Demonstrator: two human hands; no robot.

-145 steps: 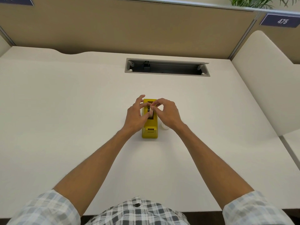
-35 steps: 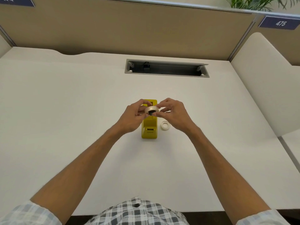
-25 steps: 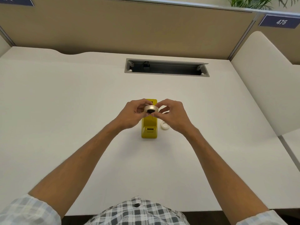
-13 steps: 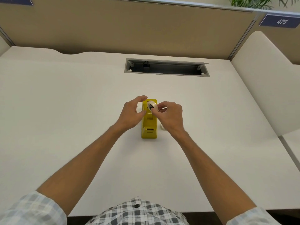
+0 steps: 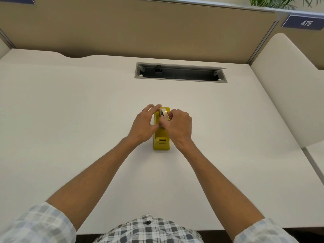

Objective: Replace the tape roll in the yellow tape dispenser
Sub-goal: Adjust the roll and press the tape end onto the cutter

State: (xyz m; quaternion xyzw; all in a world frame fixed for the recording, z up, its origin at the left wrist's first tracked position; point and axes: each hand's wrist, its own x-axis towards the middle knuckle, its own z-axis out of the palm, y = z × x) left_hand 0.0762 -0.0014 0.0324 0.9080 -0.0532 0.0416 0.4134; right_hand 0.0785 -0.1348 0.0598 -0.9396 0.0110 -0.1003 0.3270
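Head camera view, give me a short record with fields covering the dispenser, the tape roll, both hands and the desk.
dispenser: yellow tape dispenser, standing on the desk
tape roll: tape roll on edge at the dispenser's far end; whether fully seated, cannot tell
right hand: right hand pinching the roll
left hand: left hand against the dispenser's left side
desk: white desk, with a cable tray at the back

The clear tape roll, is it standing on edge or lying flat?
On edge: the clear tape roll stands upright over the yellow tape dispenser, rim upward.
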